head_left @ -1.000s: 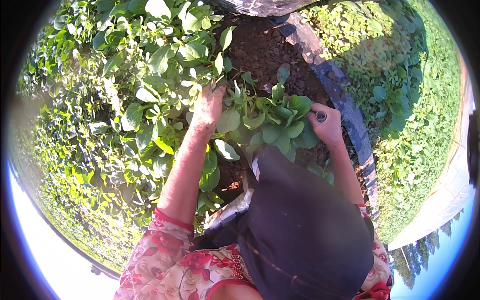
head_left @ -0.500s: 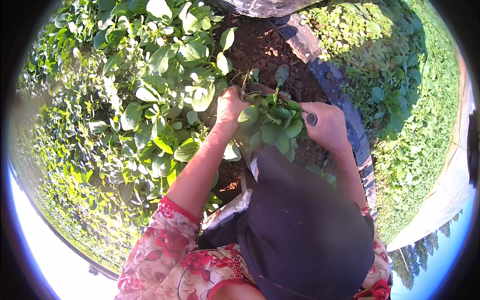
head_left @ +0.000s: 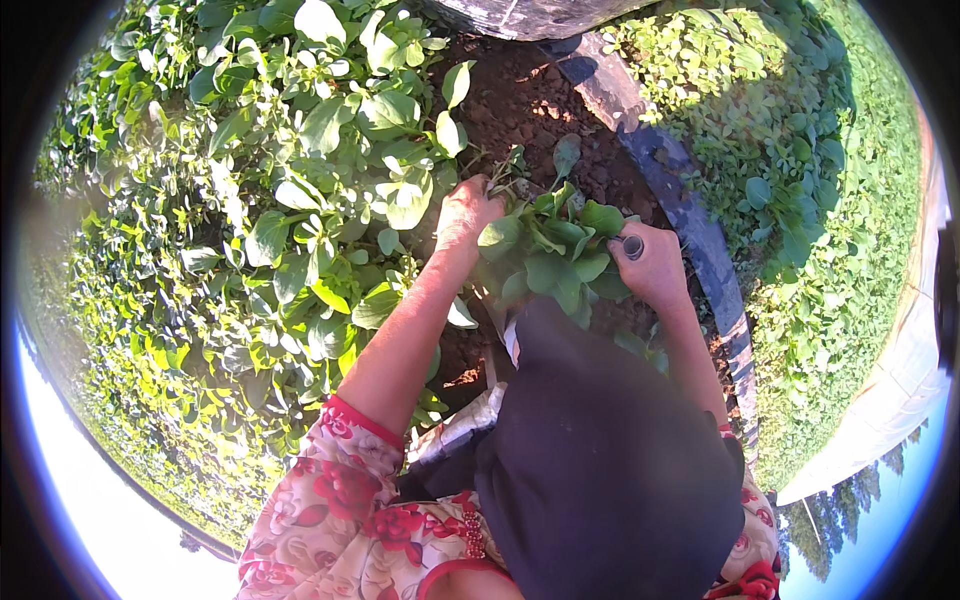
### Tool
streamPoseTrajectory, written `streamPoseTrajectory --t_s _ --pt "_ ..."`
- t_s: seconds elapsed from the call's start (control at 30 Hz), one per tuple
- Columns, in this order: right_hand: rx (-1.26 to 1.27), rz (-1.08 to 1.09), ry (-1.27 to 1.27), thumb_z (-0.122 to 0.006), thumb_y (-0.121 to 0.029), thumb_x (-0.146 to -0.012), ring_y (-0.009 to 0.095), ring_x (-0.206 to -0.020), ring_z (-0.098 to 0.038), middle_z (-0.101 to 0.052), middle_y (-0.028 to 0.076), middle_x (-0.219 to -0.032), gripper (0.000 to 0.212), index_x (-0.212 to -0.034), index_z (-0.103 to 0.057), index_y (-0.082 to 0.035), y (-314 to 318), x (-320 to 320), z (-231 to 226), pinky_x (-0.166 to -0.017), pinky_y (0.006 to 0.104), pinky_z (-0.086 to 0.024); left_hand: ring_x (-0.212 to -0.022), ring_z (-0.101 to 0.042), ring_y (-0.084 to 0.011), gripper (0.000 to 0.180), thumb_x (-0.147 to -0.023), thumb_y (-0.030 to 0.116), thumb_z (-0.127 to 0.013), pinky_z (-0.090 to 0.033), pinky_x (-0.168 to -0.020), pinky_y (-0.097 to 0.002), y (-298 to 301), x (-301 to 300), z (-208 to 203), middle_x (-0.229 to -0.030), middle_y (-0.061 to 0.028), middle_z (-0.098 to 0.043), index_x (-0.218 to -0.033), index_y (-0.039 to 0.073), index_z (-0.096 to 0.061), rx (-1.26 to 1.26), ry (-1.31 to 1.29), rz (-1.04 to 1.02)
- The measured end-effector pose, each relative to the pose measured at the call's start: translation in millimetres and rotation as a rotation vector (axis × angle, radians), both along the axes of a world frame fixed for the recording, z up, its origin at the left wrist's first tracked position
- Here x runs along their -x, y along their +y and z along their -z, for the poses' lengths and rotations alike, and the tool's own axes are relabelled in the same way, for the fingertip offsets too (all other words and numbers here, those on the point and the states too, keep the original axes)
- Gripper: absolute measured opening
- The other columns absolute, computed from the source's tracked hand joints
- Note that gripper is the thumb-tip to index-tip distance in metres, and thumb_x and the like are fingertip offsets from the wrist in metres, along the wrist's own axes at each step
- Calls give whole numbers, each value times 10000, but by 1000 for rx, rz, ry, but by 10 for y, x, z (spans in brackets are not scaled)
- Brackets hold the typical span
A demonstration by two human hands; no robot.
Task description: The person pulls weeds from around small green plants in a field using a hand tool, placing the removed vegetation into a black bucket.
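A leafy green plant (head_left: 555, 255) with broad rounded leaves lies between my hands, its stem end toward the left. My left hand (head_left: 468, 215) is closed at that end, with thin stems and roots poking out past the fingers. My right hand (head_left: 652, 265) is wrapped round a tool with a round, tube-like handle (head_left: 632, 246), whose butt faces up. The leaves and fingers hide most of the tool, so its working end cannot be made out.
Dense leafy greens (head_left: 290, 230) fill the left side. Reddish-brown soil (head_left: 510, 90) runs up the middle beside a dark strip of sheeting (head_left: 675, 170). Low green plants (head_left: 820, 330) grow to the right. A dark cloth (head_left: 610, 450) covers the lower middle.
My right hand has shifted to the right and slightly down with the tool, away from the left hand. The left hand has barely moved, and the leaves have shifted a little.
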State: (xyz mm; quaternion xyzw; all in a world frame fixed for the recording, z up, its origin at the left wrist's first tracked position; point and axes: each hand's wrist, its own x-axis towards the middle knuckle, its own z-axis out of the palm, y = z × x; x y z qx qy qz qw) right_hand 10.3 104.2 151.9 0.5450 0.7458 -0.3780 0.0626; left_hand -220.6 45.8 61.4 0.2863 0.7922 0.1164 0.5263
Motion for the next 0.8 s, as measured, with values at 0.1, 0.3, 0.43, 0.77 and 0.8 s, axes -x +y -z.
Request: streamPoseTrajectory --t_s 0.1,0.3,0.43,0.77,0.8 --pt "-50 26 57 -588 -128 -751 393 -755 -602 -633 181 -777 142 -843 -680 -70 -5 -94 -38 -665 433 -486 -979 -629 -345 491 -739 342 -633 -496 -857 -394 -84 57 50 -1059 -209 -644 -1112 24 -601 -4 -150 -163" --pt "-110 -43 96 -584 -132 -749 375 -766 -613 -644 166 -808 174 -874 -696 -87 109 39 -174 -667 416 -495 -829 -601 -177 356 -841 245 -576 -462 -773 -319 -160 208 -183 -880 -121 -651 -1076 -19 -619 -173 -276 -234" --pt "-164 -46 142 -550 -160 -757 383 -744 -601 -628 174 -786 152 -813 -674 -92 89 68 -150 -656 441 -485 -870 -636 -259 337 -885 216 -569 -473 -805 -350 -106 202 -309 -945 -183 -667 -1119 -24 -606 -157 -170 -159" --pt "-45 -146 -67 -564 -160 -752 424 -714 -563 -589 204 -720 143 -741 -599 -22 145 168 -55 -622 475 -452 -734 -599 -182 280 -894 159 -558 -469 -720 -314 -206 265 -480 -805 -131 -654 -1084 -39 -612 -312 -84 -310" --pt "-59 -144 -52 -590 -148 -743 428 -699 -555 -576 211 -704 148 -733 -582 0 120 168 -23 -605 468 -445 -708 -585 -169 274 -897 161 -556 -464 -698 -312 -187 303 -542 -777 -117 -646 -1073 -40 -614 -362 -75 -372"
